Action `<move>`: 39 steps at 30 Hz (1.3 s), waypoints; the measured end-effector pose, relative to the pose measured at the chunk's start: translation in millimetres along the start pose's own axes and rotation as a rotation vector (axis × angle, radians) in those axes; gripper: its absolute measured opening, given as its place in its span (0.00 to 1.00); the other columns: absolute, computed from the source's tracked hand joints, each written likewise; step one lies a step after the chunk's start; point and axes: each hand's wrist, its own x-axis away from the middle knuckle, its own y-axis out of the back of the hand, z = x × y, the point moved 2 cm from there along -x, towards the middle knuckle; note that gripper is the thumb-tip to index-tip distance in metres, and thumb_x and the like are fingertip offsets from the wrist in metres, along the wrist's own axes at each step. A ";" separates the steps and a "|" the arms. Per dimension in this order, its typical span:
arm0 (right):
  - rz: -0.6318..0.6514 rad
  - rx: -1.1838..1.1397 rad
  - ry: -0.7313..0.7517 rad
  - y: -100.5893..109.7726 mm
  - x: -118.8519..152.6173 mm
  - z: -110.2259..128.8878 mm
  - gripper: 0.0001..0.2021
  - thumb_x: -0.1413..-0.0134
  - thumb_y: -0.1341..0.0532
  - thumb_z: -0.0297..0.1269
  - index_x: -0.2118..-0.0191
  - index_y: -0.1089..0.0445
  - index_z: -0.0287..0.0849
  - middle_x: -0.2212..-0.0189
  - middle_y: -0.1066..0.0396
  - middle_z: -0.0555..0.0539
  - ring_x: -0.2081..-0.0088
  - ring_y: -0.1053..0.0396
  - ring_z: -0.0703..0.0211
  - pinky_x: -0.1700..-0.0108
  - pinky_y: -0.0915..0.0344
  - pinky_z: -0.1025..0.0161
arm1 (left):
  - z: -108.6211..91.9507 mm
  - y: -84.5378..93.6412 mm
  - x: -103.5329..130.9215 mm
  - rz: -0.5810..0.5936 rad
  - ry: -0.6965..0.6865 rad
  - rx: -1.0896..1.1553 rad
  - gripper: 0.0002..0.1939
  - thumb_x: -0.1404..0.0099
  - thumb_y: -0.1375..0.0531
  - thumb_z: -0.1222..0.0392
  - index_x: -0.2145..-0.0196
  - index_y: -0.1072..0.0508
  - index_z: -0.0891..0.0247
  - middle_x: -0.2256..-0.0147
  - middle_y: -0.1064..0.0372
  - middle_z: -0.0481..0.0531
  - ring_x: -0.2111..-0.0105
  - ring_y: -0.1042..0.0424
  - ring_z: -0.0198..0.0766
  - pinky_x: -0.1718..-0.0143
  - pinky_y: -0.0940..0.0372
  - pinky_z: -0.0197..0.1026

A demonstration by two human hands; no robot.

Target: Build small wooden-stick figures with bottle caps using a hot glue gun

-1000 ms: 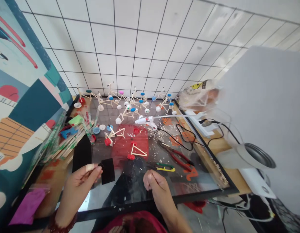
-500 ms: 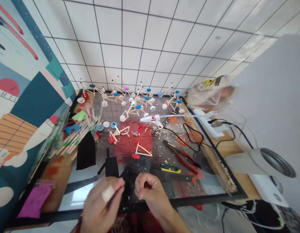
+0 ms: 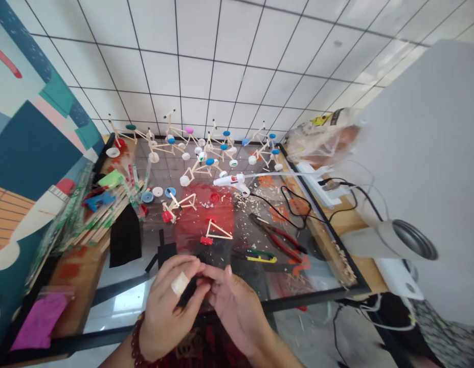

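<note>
My left hand (image 3: 171, 299), with a white bandage (image 3: 180, 284) round one finger, is curled in a pinch over the table's front edge. Its fingertips touch the fingers of my right hand (image 3: 239, 309), which is turned partly palm up with fingers stretched and thumb raised. Anything small between the fingertips is hidden. Just beyond my left hand lie pieces of black sheet (image 3: 166, 252), partly covered by it. Ahead of the hands, a triangular stick frame with red bottle caps (image 3: 220, 231) rests on the table, and a second stick frame with a red cap (image 3: 186, 202) stands behind it.
A white glue gun (image 3: 232, 180) lies mid-table, its cord running right. Pliers (image 3: 278, 237) and a yellow-green cutter (image 3: 260, 256) are at right. Several stick-and-cap models (image 3: 209, 162) line the back. Wooden sticks (image 3: 102, 219) and a purple packet (image 3: 41, 319) lie left.
My hands have come together from apart, so the fingertips now touch. My right hand has uncurled and turned its palm upward. The camera view has shifted slightly.
</note>
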 end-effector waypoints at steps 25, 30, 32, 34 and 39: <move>-0.248 1.672 0.686 50.0 -42.6 76.9 0.07 0.46 0.35 0.29 0.60 0.26 0.45 0.57 0.24 0.43 0.55 0.28 0.49 0.50 0.33 0.53 | 30.1 10.8 15.0 0.031 0.041 -0.175 0.28 0.36 0.38 0.69 0.39 0.35 0.58 0.61 0.22 0.52 0.58 0.24 0.43 0.50 0.32 0.47; -0.243 1.761 0.664 45.7 -61.7 71.0 0.12 0.47 0.33 0.31 0.56 0.27 0.44 0.52 0.26 0.41 0.50 0.31 0.44 0.47 0.36 0.48 | 37.5 7.9 20.5 0.034 0.041 -0.207 0.22 0.35 0.38 0.68 0.44 0.30 0.60 0.61 0.22 0.54 0.59 0.23 0.43 0.51 0.31 0.44; -0.235 1.768 0.646 47.6 -65.4 68.4 0.13 0.47 0.33 0.31 0.55 0.27 0.44 0.52 0.26 0.42 0.50 0.31 0.44 0.48 0.36 0.49 | 38.8 6.9 21.6 0.034 0.040 -0.210 0.21 0.35 0.38 0.68 0.45 0.29 0.59 0.61 0.22 0.54 0.59 0.23 0.43 0.52 0.31 0.44; -0.211 1.748 0.646 50.8 -68.9 66.3 0.10 0.46 0.34 0.30 0.58 0.26 0.45 0.54 0.24 0.43 0.51 0.30 0.46 0.49 0.36 0.50 | 39.0 6.6 21.4 0.032 0.041 -0.204 0.20 0.35 0.38 0.68 0.45 0.28 0.59 0.61 0.22 0.54 0.60 0.23 0.43 0.53 0.31 0.43; -0.175 1.603 0.733 55.2 -73.1 65.4 0.05 0.44 0.37 0.27 0.68 0.26 0.45 0.64 0.23 0.47 0.59 0.27 0.54 0.53 0.35 0.56 | 36.1 5.6 13.9 0.039 0.137 -0.095 0.17 0.36 0.38 0.68 0.49 0.26 0.58 0.59 0.22 0.54 0.58 0.23 0.41 0.53 0.30 0.41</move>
